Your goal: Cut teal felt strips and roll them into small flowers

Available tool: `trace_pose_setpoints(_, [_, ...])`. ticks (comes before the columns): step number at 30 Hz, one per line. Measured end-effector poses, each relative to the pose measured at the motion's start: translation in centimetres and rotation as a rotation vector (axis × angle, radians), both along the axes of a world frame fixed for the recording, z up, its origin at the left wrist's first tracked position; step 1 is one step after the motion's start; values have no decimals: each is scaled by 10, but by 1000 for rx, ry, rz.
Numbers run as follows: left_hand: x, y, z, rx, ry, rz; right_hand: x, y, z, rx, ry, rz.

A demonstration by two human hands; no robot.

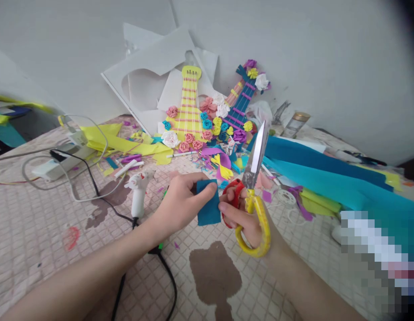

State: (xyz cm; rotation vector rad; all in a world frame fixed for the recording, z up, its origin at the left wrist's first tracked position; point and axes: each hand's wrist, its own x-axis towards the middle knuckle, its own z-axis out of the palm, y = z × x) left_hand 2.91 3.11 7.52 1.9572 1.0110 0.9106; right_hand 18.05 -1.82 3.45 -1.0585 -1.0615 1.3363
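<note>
Between the thumb and fingers of my left hand (185, 200) is a small dark-blue rectangle of crepe paper (207, 209). My right hand (249, 223) holds scissors (256, 158) with one yellow and one red handle, blades pointing up and away. The blades look closed together. My right fingertips are close to the paper's right edge; whether they touch it I cannot tell. To the left of my left hand stands a white glue gun (138, 198) with its black cord running toward me.
Two flower-decorated paper guitars, one yellow (190, 107) and one blue (242, 100), lean at the back among paper scraps. A white power strip (60, 162) with cables lies left. Blue crepe sheets (327, 178) spread right. A tape roll (286, 198) lies near the scissors.
</note>
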Motion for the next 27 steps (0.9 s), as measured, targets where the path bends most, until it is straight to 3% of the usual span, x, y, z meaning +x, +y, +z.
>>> trace_pose_setpoints(4, [0, -1, 2, -36, -24, -10, 0, 0, -3, 24, 103, 40])
trace_pose_setpoints(10, [1, -3, 1, -79, -2, -32, 3, 1, -4, 21, 29, -55])
trace_pose_setpoints(16, [5, -6, -5, -328, -132, -176, 7, 2, -1, 78, 70, -120])
trace_pose_setpoints(24, [3, -8, -1, -275, -168, -89, 4, -5, 8, 15, -133, -127])
trace_pose_setpoints(27, [3, -9, 0, -268, -166, -100, 1, -6, 9, 11, -110, -114])
